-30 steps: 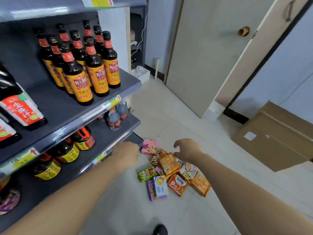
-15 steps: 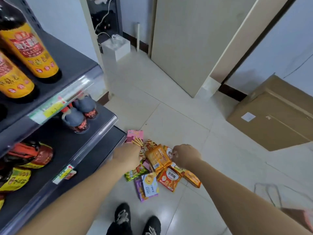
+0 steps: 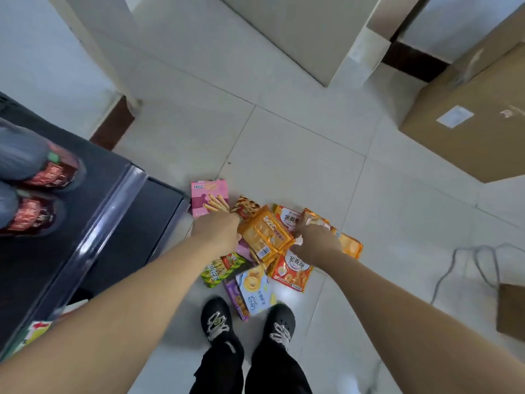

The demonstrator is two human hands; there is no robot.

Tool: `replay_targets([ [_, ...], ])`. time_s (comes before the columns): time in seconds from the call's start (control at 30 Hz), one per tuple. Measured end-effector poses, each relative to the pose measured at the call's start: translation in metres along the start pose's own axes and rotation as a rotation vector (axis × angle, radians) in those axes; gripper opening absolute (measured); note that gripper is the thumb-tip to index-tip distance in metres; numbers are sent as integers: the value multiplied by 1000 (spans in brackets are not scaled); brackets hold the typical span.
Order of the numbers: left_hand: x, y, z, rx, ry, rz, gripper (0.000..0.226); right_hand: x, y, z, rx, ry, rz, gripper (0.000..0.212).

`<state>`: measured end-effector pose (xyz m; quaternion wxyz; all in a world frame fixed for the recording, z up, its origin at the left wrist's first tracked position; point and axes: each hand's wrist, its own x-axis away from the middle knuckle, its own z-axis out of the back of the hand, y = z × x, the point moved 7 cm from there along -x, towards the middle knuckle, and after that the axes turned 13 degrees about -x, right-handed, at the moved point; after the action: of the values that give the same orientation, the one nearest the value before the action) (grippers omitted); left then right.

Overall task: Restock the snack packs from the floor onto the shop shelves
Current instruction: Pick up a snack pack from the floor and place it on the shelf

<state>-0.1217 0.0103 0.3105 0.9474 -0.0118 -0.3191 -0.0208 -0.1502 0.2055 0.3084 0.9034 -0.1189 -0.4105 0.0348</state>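
**Left hand and right hand down on the snack heap, grips unreadable**

On my feed both hands were at the snack packs. The packs lay in one overlapping heap on the tiled floor, just off the corner of the dark shelf and right ahead of two black shoes. I saw only the backs of the hands.

The left one lay over the near edge of a pink box and touched the left side of the large orange cracker pack that topped the heap. The right one covered part of an orange pack on the heap's right side. The fingers curled down out of my sight, so I could not tell whether either hand pinched a pack or only pressed on it.

I counted nine items showing, and the overlap hid whether there were more:
- one pink box
- one brown striped pack
- one large orange cracker pack
- one orange pack under the right hand
- two red-and-white packs
- one green pack
- one pale blue box
- one purple box

Two dark bottles with red labels stood on the shelf. One cardboard box sat well apart at the right, and one brown paper bag with cord handles lay near the right edge.
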Motion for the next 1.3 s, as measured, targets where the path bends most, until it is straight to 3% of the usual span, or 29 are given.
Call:
replay_targets([
  [0.23,-109,18,-103,87,-71,25,23,-112,45,-79,-66,-23,-55,34],
  [0.4,-180,37,-187,75,-183,-14,36,-180,85,-137,-209,-5,-164,40],
  [0.53,-226,49,-240,122,-212,-6,74,-215,119,-177,-569,102,-407,46],
  [0.7,-261,52,-281,458,-310,107,86,-233,131,-220,-928,167,-567,51],
  [0.87,-238,55,-273,665,-344,84,74,-223,126,-227,-1196,194,-570,75],
  [1.03,-189,66,-225,893,-177,131,68,-188,90,-204,-1394,42,-472,106],
  [1.13,-163,81,-174,671,-20,99,50,-171,58,-187,-1495,-103,-487,105],
  [1.2,-147,87,-140,557,95,65,51,-160,44,-171,-1588,-86,-531,103],
  [1.23,-140,90,-130,579,76,31,58,-155,43,-161,-1638,-33,-549,97],
  [1.3,-128,93,-118,763,-44,-60,63,-147,47,-136,-1649,97,-530,58],
])
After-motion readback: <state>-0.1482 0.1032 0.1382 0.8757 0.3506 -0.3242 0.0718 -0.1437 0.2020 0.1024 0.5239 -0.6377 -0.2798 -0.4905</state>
